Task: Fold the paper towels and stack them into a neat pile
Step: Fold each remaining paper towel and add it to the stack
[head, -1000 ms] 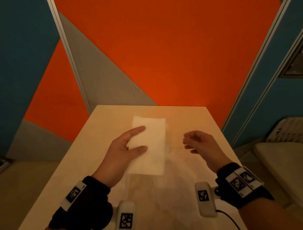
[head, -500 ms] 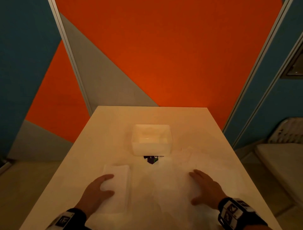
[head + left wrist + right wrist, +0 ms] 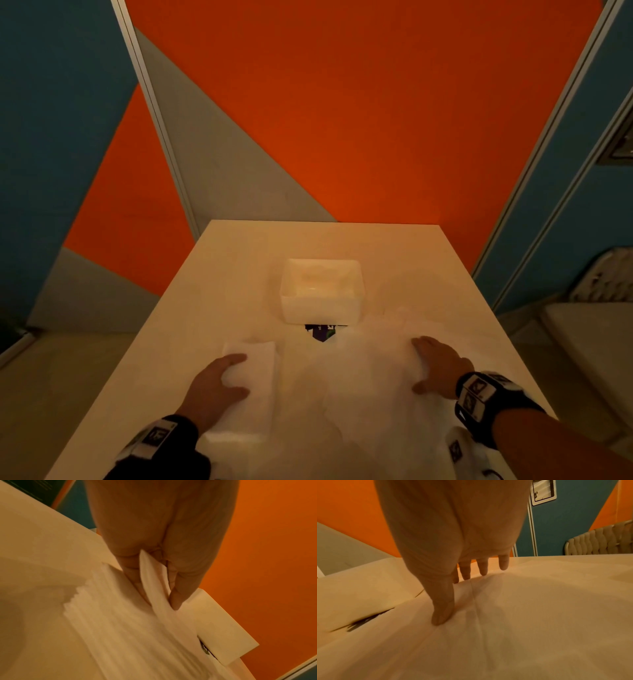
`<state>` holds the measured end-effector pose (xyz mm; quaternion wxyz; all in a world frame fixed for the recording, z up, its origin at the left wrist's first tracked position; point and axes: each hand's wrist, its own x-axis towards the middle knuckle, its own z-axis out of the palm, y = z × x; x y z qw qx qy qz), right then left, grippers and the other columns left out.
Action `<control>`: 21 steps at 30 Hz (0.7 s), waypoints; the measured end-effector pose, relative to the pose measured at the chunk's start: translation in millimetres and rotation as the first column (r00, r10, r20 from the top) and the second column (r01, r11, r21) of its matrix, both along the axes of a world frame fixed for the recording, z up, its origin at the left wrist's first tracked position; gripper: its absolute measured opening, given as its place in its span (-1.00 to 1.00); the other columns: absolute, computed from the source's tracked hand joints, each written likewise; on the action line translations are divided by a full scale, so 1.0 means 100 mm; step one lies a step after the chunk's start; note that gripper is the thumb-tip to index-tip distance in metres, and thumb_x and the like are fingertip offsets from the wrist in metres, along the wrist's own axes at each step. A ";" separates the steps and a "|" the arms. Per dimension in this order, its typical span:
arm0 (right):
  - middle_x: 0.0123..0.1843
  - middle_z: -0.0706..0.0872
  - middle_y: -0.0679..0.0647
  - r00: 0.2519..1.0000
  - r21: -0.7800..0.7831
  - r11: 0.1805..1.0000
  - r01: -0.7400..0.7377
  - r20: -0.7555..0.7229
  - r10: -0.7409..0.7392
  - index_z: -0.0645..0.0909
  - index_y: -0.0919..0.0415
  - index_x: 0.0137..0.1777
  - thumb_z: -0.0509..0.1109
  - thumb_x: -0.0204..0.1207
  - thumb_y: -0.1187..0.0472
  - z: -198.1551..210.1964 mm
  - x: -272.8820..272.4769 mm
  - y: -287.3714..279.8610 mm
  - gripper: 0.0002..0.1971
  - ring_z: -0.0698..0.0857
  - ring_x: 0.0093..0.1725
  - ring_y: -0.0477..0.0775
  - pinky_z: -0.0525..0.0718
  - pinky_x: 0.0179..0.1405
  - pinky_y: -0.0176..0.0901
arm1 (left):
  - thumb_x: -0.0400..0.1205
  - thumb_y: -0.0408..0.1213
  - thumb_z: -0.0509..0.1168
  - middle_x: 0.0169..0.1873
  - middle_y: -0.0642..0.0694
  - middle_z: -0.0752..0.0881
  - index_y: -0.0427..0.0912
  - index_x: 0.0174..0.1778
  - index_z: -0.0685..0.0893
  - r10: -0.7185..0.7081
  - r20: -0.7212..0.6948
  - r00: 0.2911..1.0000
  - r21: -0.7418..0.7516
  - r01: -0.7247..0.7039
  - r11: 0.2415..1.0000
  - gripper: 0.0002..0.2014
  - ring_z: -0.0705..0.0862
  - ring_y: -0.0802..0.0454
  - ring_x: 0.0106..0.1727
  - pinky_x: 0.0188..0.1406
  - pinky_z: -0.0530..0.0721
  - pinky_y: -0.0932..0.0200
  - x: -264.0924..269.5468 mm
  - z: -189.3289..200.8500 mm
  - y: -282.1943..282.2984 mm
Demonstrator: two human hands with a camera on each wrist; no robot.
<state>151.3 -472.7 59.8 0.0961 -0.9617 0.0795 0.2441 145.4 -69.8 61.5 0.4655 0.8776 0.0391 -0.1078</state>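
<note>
Hands work at the near end of a pale surface (image 3: pixel 212 294). The left hand (image 3: pixel 214 387) pinches a folded paper towel (image 3: pixel 255 370) between thumb and fingers (image 3: pixel 178 597), its corner lifted, at the near left. The right hand (image 3: pixel 436 368) lies flat, fingers (image 3: pixel 483 568) straight and slightly spread, on an unfolded paper towel (image 3: pixel 359 394) spread across the near middle. Beyond them, at mid-surface, stands a white open box (image 3: pixel 322 298) with a dark printed item (image 3: pixel 322 331) showing at its near edge.

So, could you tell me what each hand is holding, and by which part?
The left hand pinches the folded paper towel by its near edge; the right hand only rests flat on the spread sheet.
</note>
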 end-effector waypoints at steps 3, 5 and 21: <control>0.71 -0.01 0.01 1.000 -0.039 0.999 0.014 0.020 -0.014 -0.12 -0.03 0.69 0.52 0.31 -0.29 0.02 0.04 -0.04 0.12 0.10 0.66 0.16 0.19 0.60 0.17 | 0.42 -0.47 0.51 0.21 0.03 0.53 0.25 0.14 0.50 -0.029 0.000 1.000 0.049 0.029 0.998 -0.43 0.48 0.07 0.20 0.17 0.40 0.25 0.02 0.00 0.00; 0.67 0.10 0.01 0.999 -0.066 0.998 0.020 0.044 -0.017 -0.02 -0.03 0.68 0.54 0.21 -0.35 0.03 0.06 -0.06 0.15 0.19 0.62 0.17 0.26 0.55 0.16 | 0.41 -0.48 0.51 0.20 0.04 0.53 0.29 0.10 0.48 -0.038 0.010 0.999 0.059 0.037 0.998 -0.41 0.48 0.08 0.20 0.19 0.40 0.27 0.02 0.00 0.01; 0.59 0.35 -0.08 0.994 -0.154 0.988 0.011 0.114 0.007 0.31 -0.07 0.57 0.30 0.59 -0.15 0.45 0.07 0.03 -0.43 0.31 0.57 0.01 0.20 0.50 -0.02 | 0.35 -0.22 0.44 0.64 -0.03 0.04 0.15 0.54 0.34 -0.391 0.056 0.919 0.709 0.239 0.663 -0.20 0.32 -0.22 0.58 0.36 0.51 -0.08 -0.03 0.02 -0.13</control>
